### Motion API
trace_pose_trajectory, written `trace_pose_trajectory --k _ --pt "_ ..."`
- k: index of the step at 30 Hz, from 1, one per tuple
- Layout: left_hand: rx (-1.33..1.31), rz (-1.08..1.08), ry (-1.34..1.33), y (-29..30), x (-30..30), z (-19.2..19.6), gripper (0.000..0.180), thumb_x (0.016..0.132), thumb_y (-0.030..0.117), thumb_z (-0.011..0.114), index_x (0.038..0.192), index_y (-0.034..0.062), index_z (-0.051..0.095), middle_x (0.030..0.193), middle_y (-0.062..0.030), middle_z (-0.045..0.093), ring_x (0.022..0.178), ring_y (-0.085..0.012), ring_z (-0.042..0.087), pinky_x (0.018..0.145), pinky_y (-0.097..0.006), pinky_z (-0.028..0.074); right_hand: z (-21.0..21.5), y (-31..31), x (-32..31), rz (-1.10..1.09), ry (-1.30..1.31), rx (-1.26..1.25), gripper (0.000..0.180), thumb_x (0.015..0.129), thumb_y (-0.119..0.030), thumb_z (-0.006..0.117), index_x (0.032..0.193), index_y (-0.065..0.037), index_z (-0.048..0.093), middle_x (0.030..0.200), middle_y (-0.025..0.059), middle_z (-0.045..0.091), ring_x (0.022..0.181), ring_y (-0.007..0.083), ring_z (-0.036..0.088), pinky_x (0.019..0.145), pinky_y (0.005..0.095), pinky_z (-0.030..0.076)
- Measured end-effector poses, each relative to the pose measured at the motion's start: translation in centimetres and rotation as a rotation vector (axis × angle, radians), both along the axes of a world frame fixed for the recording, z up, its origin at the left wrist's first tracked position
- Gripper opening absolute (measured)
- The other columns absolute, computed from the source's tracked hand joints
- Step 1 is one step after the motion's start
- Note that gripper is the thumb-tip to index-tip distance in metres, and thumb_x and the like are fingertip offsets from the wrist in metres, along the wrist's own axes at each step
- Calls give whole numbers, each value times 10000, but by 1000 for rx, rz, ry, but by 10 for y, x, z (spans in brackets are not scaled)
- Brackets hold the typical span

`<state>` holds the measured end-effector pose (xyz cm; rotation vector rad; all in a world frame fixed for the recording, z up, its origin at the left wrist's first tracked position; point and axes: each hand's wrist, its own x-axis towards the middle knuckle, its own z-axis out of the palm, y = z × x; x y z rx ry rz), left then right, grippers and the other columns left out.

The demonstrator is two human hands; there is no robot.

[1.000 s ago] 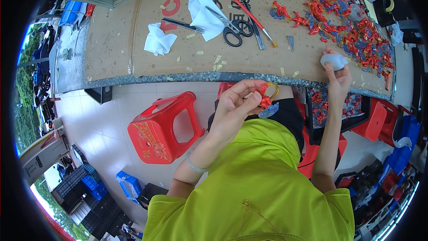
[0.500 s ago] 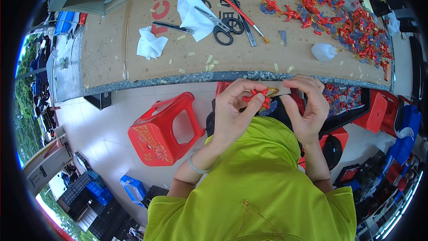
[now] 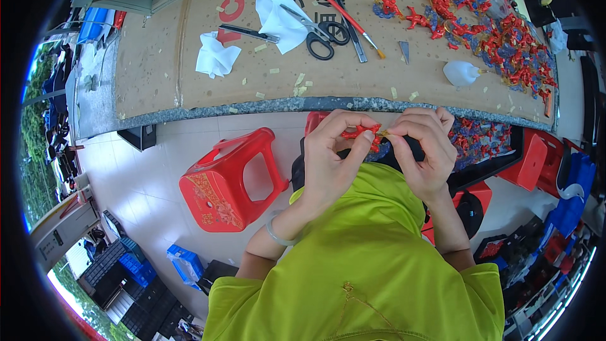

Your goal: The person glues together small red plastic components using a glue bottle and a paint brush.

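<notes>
Together, the fingers [image 3: 363,142] of both hands are pinching a small red plastic piece [image 3: 362,132] below the desk [image 3: 158,82] edge; steadying it firmly looks wise while picking at its tip. Left hand [image 3: 331,164] and right hand [image 3: 423,155] are curling inward above the lap.

Bright even daylight, sharp, fisheye-bent edges.

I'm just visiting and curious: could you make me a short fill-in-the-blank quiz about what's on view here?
1. Both hands pinch a small ____ piece in front of the chest.
2. The black scissors lie partly on a white ____.
3. On the floor left of the person stands a red ____.
4. The left hand wears a ____ on its wrist.

Missing words: red; tissue; stool; bracelet
</notes>
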<state>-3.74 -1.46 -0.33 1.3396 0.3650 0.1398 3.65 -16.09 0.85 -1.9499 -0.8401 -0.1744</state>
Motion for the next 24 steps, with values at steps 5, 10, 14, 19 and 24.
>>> trace_pose_trajectory --k 5,10,14,19,24 --pt "105 27 -35 -2 1 3 146 847 -60 582 982 -33 632 973 -87 608 854 -131 629 750 -251 566 2 1 1 15 -77 -61 137 721 -16 703 840 -59 650 809 33 616 783 190 602 737 347 275" --pt "196 64 -63 -4 2 4 143 836 -61 595 972 -35 634 948 -100 616 837 -151 640 746 -264 570 1 2 2 11 -104 -69 144 714 -15 696 844 -59 650 810 33 617 782 191 602 729 350 269" --pt "224 77 -65 -5 1 3 144 833 -59 603 972 -37 633 932 -105 618 825 -155 642 735 -261 569 1 3 2 16 -124 -85 150 708 -12 690 845 -59 648 811 35 619 784 194 603 729 355 268" --pt "344 123 -101 -7 2 4 138 811 -66 624 938 -23 652 892 -106 618 788 -167 647 696 -259 558 4 5 0 3 -137 -109 156 704 0 684 845 -60 649 816 38 623 788 197 607 728 357 273" --pt "371 173 -110 -12 3 5 132 794 -69 641 910 -12 667 864 -98 615 751 -166 641 666 -251 535 3 7 -2 -20 -160 -87 175 690 21 683 843 -58 652 810 41 631 781 198 618 720 350 285"
